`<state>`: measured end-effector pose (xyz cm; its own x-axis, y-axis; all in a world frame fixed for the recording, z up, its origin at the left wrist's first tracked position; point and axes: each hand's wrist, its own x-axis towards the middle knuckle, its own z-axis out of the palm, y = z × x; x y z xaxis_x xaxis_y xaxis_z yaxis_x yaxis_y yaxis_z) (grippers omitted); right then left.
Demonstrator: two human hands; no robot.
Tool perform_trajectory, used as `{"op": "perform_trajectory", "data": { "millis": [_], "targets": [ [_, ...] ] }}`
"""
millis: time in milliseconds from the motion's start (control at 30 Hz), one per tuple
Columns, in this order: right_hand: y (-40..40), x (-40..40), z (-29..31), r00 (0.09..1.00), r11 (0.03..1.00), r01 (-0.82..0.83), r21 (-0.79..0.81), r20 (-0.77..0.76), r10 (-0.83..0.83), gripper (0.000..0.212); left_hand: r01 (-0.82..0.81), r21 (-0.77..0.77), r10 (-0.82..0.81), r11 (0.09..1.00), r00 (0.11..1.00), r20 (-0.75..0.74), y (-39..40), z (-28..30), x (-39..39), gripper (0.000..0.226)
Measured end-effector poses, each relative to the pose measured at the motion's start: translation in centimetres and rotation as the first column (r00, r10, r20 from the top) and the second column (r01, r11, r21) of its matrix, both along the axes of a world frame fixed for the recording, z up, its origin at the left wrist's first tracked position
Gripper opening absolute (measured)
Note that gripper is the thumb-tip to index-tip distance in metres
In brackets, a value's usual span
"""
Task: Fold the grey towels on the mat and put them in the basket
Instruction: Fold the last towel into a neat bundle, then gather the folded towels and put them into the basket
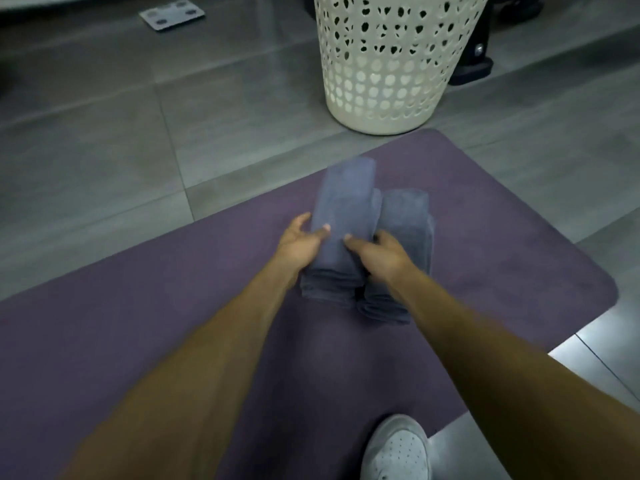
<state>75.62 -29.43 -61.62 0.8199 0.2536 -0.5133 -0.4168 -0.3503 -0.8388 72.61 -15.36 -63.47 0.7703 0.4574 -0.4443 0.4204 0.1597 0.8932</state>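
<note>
Both hands are gripping a folded grey towel on the purple mat, with the basket waiting beyond.

From the left: a grey bathroom scale (172,16) is lying far off on the tiled floor (104,140); the left hand (300,244) is curling round the left side of the top towel (346,209), thumb on its upper face; the right hand (375,252) is pinching its right side the same way. That towel is sitting on the left stack (329,289), touching the right stack (405,237), both on the purple mat (138,306). I am counting two stacks; the towels in each are too blurred to count. The cloth is looking soft, light and floppy, so gripping both long edges should be keeping the fold together. One cream perforated laundry basket (388,81) is standing just past the mat's far edge; one white shoe (398,448) is showing below.
</note>
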Motion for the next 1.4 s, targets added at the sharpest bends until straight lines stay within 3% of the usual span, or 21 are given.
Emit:
{"op": "perform_trajectory", "data": {
  "millis": [100, 200, 300, 433, 633, 867, 1067, 1267, 1400],
  "targets": [
    [-0.8, 0.1, -2.8, 0.993, 0.972, -0.113, -0.207, -0.054, 0.104, 0.048, 0.088, 0.168, -0.068, 0.982, 0.99, -0.122, -0.7, -3.5, -0.6, 0.052],
    [-1.5, 0.6, -3.3, 0.984, 0.933, -0.128, -0.336, 0.071, 0.161, 0.046, 0.101, 0.276, -0.076, 0.956, 0.992, -0.099, -1.1, -3.8, -1.6, 0.05],
    [-2.1, 0.8, -1.5, 0.924, 0.824, -0.168, -0.542, 0.205, 0.323, 0.037, 0.192, 0.394, -0.139, 0.899, 0.977, -0.16, -0.9, -2.5, -2.9, 0.046],
    [-3.0, 0.5, 3.2, 0.847, 0.736, -0.239, -0.633, 0.234, 0.477, 0.023, 0.214, 0.582, -0.18, 0.785, 0.977, -0.116, -0.1, 2.2, -5.2, 0.028],
    [-4.8, -2.7, 14.2, 0.729, 0.77, -0.239, -0.592, 0.415, 0.545, 0.008, 0.252, 0.652, -0.373, 0.715, 0.926, 0.051, 0.3, 13.7, -8.9, 0.016],
    [-5.2, -2.1, 23.8, 0.696, 0.874, -0.065, -0.481, 0.606, 0.385, 0.005, 0.238, 0.692, -0.422, 0.682, 0.9, 0.107, 2.3, 22.8, -8.5, 0.013],
    [-2.1, 7.6, 22.5, 0.681, 0.876, 0.01, -0.481, 0.646, 0.347, 0.007, 0.229, 0.687, -0.387, 0.69, 0.919, 0.083, 4.8, 21.2, 2.1, 0.022],
    [-0.7, 21.5, 16.4, 0.612, 0.869, 0.027, -0.494, 0.695, 0.377, 0.013, 0.226, 0.751, -0.388, 0.62, 0.921, 0.043, 6.7, 14.1, 17.2, 0.018],
    [-1.8, 26.8, 13.7, 0.63, 0.921, 0.125, -0.368, 0.747, 0.213, 0.012, 0.223, 0.756, -0.381, 0.616, 0.924, 0.039, 6.0, 11.5, 23.6, 0.018]
  ]
}}
